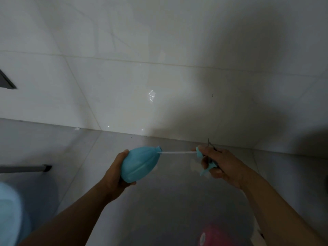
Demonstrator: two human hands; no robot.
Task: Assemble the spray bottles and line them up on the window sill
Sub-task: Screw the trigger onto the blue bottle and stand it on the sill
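Note:
My left hand (116,172) grips a light blue, bulb-shaped spray bottle body (139,163), tilted so its open neck points right. My right hand (224,166) holds the matching blue spray head (204,162) by its trigger part. The head's thin white dip tube (177,152) runs leftwards, and its tip sits at the bottle's neck. The head itself is still well apart from the neck. My fingers hide much of the spray head.
Glossy pale tiles cover the wall (159,77) and floor (79,148) ahead. A grey bar (24,168) juts in from the left. A pale blue blurred object (10,213) sits at the lower left, and a pink object (216,235) lies at the bottom.

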